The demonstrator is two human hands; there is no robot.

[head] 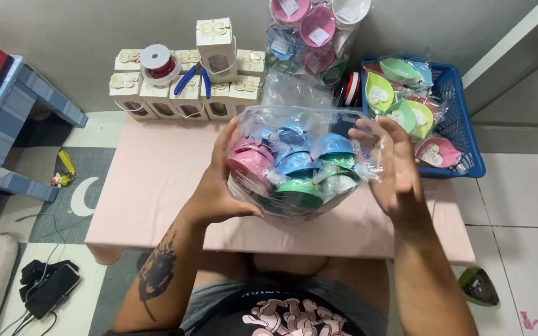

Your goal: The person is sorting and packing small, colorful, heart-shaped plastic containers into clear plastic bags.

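My single view: head-worn camera, looking steeply down and forward over the pink counter [157,186] toward the grey wall [94,25], close to my raised hands; floor visible at both sides.
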